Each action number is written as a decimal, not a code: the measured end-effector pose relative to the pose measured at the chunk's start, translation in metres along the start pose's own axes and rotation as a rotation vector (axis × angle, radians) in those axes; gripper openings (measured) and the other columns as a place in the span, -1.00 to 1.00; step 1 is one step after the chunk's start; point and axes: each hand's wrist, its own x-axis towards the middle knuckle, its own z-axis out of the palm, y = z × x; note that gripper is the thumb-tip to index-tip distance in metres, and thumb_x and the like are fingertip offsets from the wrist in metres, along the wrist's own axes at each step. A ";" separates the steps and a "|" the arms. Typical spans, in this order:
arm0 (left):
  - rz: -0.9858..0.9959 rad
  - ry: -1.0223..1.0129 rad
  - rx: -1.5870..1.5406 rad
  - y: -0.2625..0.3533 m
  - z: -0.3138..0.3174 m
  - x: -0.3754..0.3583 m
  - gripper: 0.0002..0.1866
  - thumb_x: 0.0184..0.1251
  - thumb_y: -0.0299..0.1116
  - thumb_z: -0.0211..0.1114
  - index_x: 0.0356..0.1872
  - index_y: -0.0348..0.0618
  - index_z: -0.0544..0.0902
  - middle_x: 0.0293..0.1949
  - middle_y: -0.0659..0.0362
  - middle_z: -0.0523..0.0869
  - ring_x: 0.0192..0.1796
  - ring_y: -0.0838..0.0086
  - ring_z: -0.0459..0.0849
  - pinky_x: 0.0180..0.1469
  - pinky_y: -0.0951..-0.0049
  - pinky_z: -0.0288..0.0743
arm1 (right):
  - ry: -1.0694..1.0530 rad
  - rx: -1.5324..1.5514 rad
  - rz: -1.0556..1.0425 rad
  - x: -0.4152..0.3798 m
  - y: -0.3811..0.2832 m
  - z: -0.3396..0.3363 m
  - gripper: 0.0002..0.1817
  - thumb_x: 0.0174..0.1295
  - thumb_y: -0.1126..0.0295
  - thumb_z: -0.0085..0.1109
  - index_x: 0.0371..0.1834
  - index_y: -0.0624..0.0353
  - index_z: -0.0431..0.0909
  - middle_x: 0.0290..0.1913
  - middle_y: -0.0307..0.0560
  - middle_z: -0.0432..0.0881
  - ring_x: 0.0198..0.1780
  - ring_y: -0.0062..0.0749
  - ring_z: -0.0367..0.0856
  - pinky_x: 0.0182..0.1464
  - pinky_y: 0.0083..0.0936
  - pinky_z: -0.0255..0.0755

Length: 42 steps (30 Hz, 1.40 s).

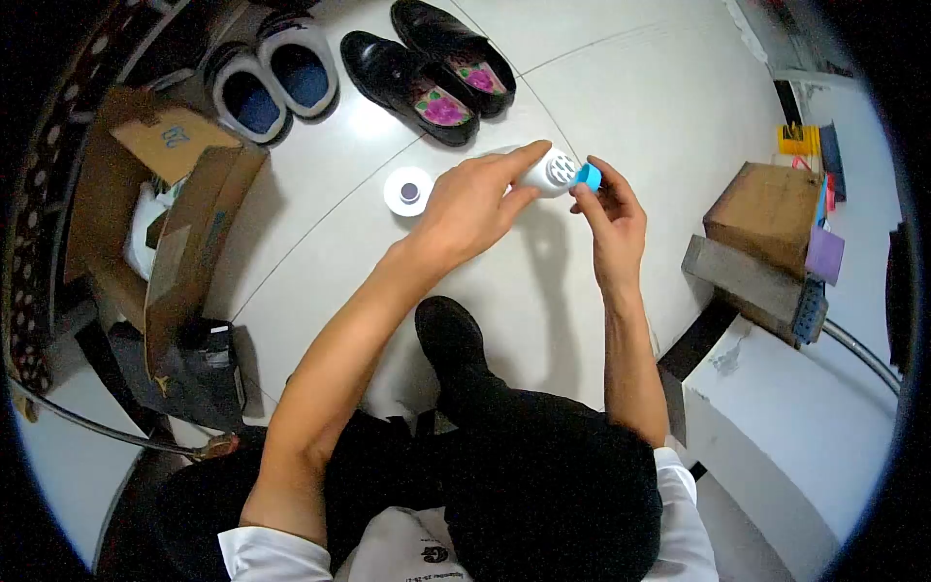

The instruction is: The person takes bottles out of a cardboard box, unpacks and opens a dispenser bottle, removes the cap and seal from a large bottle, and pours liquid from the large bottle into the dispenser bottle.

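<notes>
My left hand is wrapped round a white bottle, which lies tilted with its top toward the right. The bottle's top shows several dark openings. Between the fingertips of my right hand is a small blue cap, right beside the bottle's top. Whether cap and bottle touch cannot be made out. A round white object with a dark centre sits on the tiled floor just left of my left hand.
Black shoes with pink flowered insoles and grey slippers lie at the top. An open cardboard box and a black box stand left. A brown box with small items is on the right. My black shoe is below my hands.
</notes>
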 end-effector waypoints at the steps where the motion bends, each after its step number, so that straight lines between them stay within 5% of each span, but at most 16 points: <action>1: 0.020 -0.010 -0.001 0.001 0.004 0.001 -0.45 0.50 -0.31 0.38 0.49 -0.02 0.60 0.18 -0.08 0.80 0.01 0.01 0.80 0.11 0.10 0.63 | 0.015 -0.008 0.013 -0.003 0.000 0.001 -0.50 0.41 0.45 0.47 0.40 0.21 0.64 -0.03 -0.17 0.72 -0.06 -0.58 0.69 -0.04 -0.60 0.61; 11: 0.088 0.047 -0.020 -0.002 0.007 0.000 -0.49 0.48 -0.33 0.41 0.43 -0.05 0.66 0.11 -0.05 0.84 -0.07 0.17 0.81 0.01 0.24 0.65 | 0.011 -0.132 -0.109 0.001 0.002 0.007 -0.52 0.35 0.46 0.50 0.34 0.21 0.68 0.09 -0.12 0.70 -0.06 -0.57 0.69 -0.06 -0.59 0.63; 17: -0.101 0.151 -0.059 -0.008 -0.001 -0.004 -0.55 0.48 -0.27 0.44 0.35 -0.07 0.73 -0.16 0.11 0.83 -0.18 0.37 0.79 -0.08 0.31 0.64 | 0.001 -0.311 -0.245 0.005 -0.012 0.010 -0.50 0.32 0.46 0.50 0.35 0.15 0.70 0.15 -0.09 0.67 -0.03 -0.49 0.72 -0.07 -0.54 0.66; 23: -0.358 0.354 -0.586 -0.017 -0.025 0.001 -0.65 0.54 -0.29 0.40 0.23 -0.20 0.75 -0.31 0.30 0.69 -0.37 0.67 0.59 -0.31 0.58 0.43 | -0.090 -0.536 -0.372 0.007 -0.027 0.010 -0.50 0.33 0.47 0.47 0.37 0.13 0.70 0.18 0.00 0.62 0.00 -0.39 0.73 -0.11 -0.51 0.68; 31: -0.596 0.596 -1.010 -0.033 -0.049 -0.017 -0.74 0.57 -0.34 0.33 0.11 -0.29 0.71 -0.29 0.26 0.65 -0.24 0.58 0.61 -0.28 0.53 0.45 | -0.178 -0.722 -0.420 0.007 -0.048 0.013 -0.53 0.40 0.53 0.37 0.38 0.12 0.69 0.22 0.07 0.61 -0.02 -0.29 0.76 -0.16 -0.45 0.70; 42: -0.617 0.597 -1.061 -0.032 -0.058 -0.035 -0.73 0.56 -0.36 0.34 0.13 -0.29 0.70 -0.22 0.24 0.62 -0.21 0.54 0.62 -0.22 0.48 0.50 | -0.283 -0.915 -0.441 0.012 -0.063 0.015 -0.56 0.36 0.56 0.39 0.31 0.07 0.73 0.22 0.07 0.64 -0.01 -0.19 0.82 -0.06 -0.26 0.75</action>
